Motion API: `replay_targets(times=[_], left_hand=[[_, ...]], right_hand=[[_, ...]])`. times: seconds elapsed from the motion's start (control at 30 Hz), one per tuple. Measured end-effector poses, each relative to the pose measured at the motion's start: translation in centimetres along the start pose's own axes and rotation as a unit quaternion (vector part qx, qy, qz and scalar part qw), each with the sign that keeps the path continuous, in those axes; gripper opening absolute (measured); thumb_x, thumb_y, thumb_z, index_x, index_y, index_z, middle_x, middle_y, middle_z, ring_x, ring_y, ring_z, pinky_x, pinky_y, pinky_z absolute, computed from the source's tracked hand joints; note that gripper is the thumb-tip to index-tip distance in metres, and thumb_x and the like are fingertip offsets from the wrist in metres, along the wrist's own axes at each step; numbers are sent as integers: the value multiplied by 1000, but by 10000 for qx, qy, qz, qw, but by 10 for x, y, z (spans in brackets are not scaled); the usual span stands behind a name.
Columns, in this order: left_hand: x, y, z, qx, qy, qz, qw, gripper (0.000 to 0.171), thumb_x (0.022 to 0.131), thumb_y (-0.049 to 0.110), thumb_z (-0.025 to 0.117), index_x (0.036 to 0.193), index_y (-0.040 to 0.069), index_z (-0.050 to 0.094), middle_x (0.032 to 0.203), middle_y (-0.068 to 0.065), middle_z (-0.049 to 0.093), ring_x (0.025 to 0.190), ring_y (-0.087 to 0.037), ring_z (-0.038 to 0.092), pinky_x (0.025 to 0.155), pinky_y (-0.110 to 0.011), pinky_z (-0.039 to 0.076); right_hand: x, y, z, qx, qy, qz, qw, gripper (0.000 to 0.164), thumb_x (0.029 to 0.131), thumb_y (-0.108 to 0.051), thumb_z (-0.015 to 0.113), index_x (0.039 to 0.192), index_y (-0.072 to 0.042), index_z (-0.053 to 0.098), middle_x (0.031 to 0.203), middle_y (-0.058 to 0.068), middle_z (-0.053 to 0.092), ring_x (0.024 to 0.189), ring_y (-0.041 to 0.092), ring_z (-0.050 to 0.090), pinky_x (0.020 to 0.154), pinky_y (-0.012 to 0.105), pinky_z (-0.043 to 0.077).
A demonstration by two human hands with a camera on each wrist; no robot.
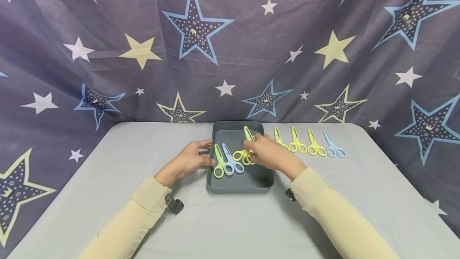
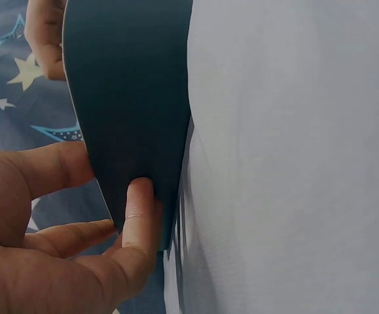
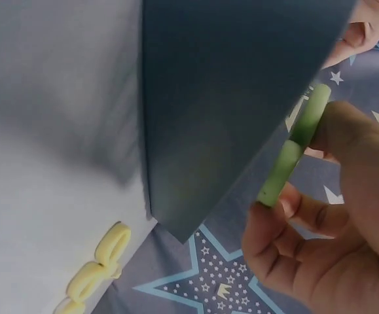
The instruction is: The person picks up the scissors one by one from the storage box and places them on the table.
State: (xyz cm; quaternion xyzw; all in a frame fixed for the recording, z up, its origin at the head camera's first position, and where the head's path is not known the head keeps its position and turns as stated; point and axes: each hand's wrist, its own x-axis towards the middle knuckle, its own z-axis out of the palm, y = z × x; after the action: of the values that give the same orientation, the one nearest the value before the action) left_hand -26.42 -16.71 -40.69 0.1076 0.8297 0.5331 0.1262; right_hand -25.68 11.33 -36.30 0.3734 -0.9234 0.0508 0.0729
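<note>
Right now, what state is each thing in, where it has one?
Tray: upright, uncovered
Left hand: gripping tray's left side
Held green scissors: openness unclear
Right hand: pinching these
Yellow handles below right hand: blades hidden
Lying green scissors: closed
Tray's blue scissors: closed
Three yellow scissors beside tray: closed
Outer blue scissors: closed

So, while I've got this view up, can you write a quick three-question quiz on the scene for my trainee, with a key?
1. True or false: the left hand touches the tray.
2. Among those lying right of the tray, the blue scissors are: A) nearest the tray; B) in the middle; C) farthest from the tray.
3. What colour are the scissors that the right hand holds?

Key: 1. True. 2. C. 3. Green.
</note>
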Motion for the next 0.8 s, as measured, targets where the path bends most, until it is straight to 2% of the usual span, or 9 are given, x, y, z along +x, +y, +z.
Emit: replay_targets(times=[0.37, 0.7, 0.8], left_hand=[[0, 0, 0, -121, -11, 42, 9999, 86, 82, -2, 75, 157, -3, 33, 147, -28, 46, 117, -36, 61, 93, -33, 58], [0, -1, 0, -126, -23, 52, 9999, 86, 83, -1, 75, 158, -3, 32, 148, -28, 46, 122, -38, 58, 97, -35, 56], [0, -1, -1, -134, -37, 72, 9999, 86, 83, -1, 75, 158, -3, 32, 148, -28, 46, 122, -38, 57, 97, -35, 56]], right_hand=[[-18, 3, -4, -518, 339, 358, 9974, 16, 86, -9, 72, 99, -15, 65, 84, 11, 55, 70, 27, 49, 54, 36, 46], [-39, 19, 3, -890, 870, 340, 9916, 18, 83, -5, 73, 91, -11, 58, 83, 21, 58, 67, 34, 50, 52, 42, 48], [-47, 24, 5, -1034, 1002, 400, 9888, 19, 82, -5, 73, 91, -10, 57, 81, 22, 57, 65, 34, 50, 48, 41, 48]])
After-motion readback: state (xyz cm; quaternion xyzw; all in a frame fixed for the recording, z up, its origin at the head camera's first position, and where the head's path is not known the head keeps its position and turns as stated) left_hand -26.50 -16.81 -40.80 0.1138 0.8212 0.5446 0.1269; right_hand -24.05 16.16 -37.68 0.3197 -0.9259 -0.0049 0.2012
